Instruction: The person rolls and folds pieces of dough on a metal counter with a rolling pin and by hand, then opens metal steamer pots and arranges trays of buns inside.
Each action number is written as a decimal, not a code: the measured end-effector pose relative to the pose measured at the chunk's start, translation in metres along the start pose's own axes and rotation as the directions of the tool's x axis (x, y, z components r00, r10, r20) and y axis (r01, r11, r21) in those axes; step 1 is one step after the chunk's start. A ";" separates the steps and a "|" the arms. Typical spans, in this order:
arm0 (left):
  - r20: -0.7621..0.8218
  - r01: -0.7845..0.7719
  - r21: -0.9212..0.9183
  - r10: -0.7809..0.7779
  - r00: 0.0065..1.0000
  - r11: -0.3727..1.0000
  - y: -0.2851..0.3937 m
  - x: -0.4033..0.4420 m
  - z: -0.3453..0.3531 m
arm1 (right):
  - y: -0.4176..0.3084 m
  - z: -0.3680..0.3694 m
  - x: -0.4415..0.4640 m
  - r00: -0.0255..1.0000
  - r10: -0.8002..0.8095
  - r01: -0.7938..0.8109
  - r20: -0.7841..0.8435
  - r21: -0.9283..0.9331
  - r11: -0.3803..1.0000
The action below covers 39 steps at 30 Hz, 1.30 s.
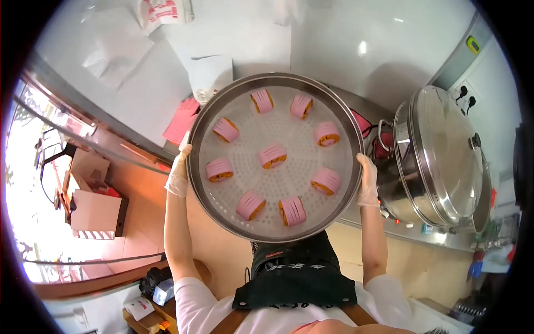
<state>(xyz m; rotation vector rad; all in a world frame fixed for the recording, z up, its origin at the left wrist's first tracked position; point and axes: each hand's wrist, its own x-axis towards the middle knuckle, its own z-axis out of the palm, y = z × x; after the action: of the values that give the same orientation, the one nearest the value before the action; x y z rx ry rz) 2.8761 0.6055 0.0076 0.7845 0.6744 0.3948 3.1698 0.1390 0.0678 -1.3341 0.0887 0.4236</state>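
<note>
A round metal steamer tray [292, 132] is held up level in front of my chest. Its base has many small holes and looks covered by a pale liner. Several pink rolls [272, 156] with slits across the top and orange filling at their ends lie spaced in a ring, with one in the middle. My left hand [179, 171], in a thin translucent glove, grips the tray's left rim. On the opposite side my right hand [367, 181], gloved alike, is closed on the rim. The fingers under the tray are hidden.
At the right, a large steamer pot [439, 161] with a domed lid stands on a metal counter [356, 214]. Behind the tray are a pink rubber glove [182, 119] and a white bag [211, 75]. Cardboard boxes [94, 209] show beyond the window at left.
</note>
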 end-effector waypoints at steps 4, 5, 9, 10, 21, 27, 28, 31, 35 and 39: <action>0.046 -0.065 0.002 0.065 0.997 0.998 0.019 -0.013 0.051 | 0.000 0.011 0.006 0.998 0.033 -0.032 -0.048 0.030 0.999; 0.022 -0.002 0.025 0.002 1.000 1.000 0.018 -0.002 0.043 | 0.003 0.013 0.016 0.996 0.058 -0.058 -0.072 0.004 0.998; -0.033 0.006 0.017 -0.005 0.999 1.000 0.022 0.011 0.042 | -0.001 0.027 0.020 0.986 0.151 -0.146 -0.066 0.069 0.987; -0.032 0.001 0.016 -0.001 0.999 1.000 0.020 0.013 0.039 | 0.002 0.024 0.023 0.986 0.148 -0.143 -0.076 0.062 0.988; 0.026 -0.304 0.124 0.303 0.953 0.945 -0.047 0.008 -0.080 | 0.007 -0.008 -0.013 0.996 -0.068 0.049 -0.063 -0.271 0.961; -0.756 -0.283 -0.048 0.151 0.638 0.958 -0.216 -0.244 -0.073 | 0.090 -0.110 -0.083 0.979 -0.122 0.188 0.163 -0.492 0.850; -0.755 -0.376 -0.125 0.158 0.636 0.918 -0.279 -0.282 -0.095 | 0.100 -0.114 -0.097 0.975 -0.057 0.151 0.216 -0.452 0.879; -0.844 -0.480 -0.240 0.062 0.532 0.844 -0.459 -0.397 -0.103 | 0.114 -0.118 -0.126 0.880 0.175 0.081 0.441 -0.503 0.861; -0.722 -0.395 -0.672 -0.436 0.537 0.626 -0.570 -0.512 -0.031 | 0.123 -0.122 -0.150 0.721 0.369 0.099 0.587 -0.614 0.783; -0.845 -0.502 -0.512 -0.302 0.442 0.697 -0.654 -0.559 0.000 | 0.153 -0.098 -0.162 0.528 0.446 0.215 0.723 -0.621 0.754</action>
<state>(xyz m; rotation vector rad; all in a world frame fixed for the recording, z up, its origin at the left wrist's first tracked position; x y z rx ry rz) 2.5237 -0.1330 -0.2588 -0.2804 1.3685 1.1933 2.9843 0.0316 -0.0482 -1.6609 -0.8996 1.3109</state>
